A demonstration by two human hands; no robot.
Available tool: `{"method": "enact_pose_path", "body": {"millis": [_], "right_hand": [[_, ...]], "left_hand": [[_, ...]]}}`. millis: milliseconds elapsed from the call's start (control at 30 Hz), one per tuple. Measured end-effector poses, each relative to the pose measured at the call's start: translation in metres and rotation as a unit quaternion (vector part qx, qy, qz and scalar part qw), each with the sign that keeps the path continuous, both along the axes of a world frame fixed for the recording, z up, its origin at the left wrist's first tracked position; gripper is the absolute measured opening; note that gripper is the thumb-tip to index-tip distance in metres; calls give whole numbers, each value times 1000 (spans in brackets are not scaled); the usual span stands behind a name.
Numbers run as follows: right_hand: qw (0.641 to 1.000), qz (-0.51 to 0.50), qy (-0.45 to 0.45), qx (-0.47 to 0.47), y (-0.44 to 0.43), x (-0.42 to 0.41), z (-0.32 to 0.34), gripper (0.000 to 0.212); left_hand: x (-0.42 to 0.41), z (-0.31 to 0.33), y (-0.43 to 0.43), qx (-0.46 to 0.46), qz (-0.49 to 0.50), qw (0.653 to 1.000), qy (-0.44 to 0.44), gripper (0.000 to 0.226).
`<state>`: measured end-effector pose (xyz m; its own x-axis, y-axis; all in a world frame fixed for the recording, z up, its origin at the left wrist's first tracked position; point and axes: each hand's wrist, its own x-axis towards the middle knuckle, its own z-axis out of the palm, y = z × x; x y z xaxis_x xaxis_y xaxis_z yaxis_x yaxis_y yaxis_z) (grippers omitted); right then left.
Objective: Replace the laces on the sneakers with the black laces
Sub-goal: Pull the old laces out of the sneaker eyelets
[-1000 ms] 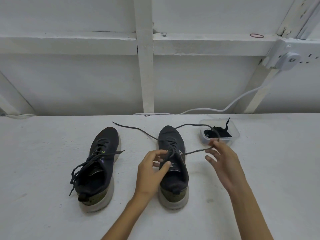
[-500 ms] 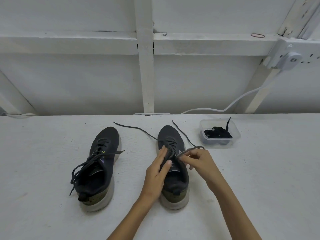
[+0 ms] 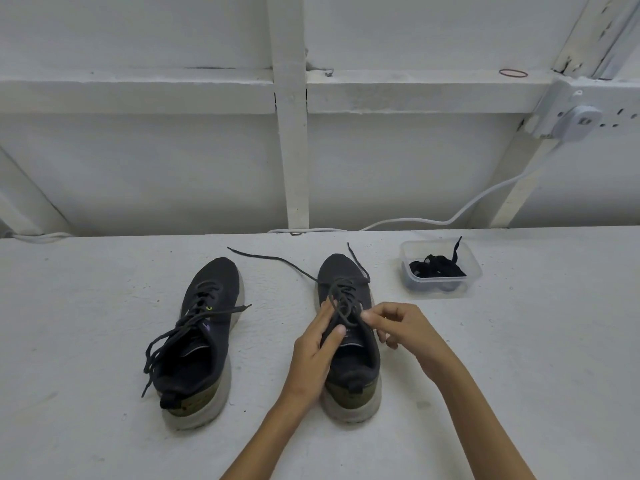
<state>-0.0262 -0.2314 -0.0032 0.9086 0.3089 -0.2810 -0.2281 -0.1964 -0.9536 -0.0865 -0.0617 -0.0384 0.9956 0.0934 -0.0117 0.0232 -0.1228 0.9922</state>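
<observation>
Two dark sneakers stand side by side on the white surface, toes pointing away. The left sneaker has its grey lace loose and trailing to the left. On the right sneaker, the grey lace runs out in two loose ends past the toe. My left hand rests against that shoe's left side, fingers straight along the eyelets. My right hand pinches the lace at the upper eyelets. The black laces lie bundled in a clear plastic tub at the right.
A white wall with beams rises just behind the surface. A white cable runs along its base up to a socket block at the upper right. Bare white surface lies on both sides of the shoes.
My right hand came in from the right, beside the tub, to the right sneaker's eyelets and now pinches the lace. The lace loop near the tub has fallen back by the toe.
</observation>
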Motion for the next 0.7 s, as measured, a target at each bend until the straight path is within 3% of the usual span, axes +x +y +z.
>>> {"method": "enact_pose_path", "body": {"millis": [167,333,500,567,700], "right_hand": [[999,-17,-18,37,2,-3,4,16],[988,-133,-5,81,3,14,10,16],[996,-56,42,54,11,-1,1,32],[998,-38,21,51,11,-5,0,27],[968,-217,-7,125,-2,15,2,16]], "left_hand": [[0,-2,0,-5,3,1000,1,54],[1,-1,0,-9,0,1000,8,52],[1,-5,2,-20,15,1000,3,49],[1,-5,1,-21,17,1000,0,50],[1,-6,1,-29,16,999,2,50]]}}
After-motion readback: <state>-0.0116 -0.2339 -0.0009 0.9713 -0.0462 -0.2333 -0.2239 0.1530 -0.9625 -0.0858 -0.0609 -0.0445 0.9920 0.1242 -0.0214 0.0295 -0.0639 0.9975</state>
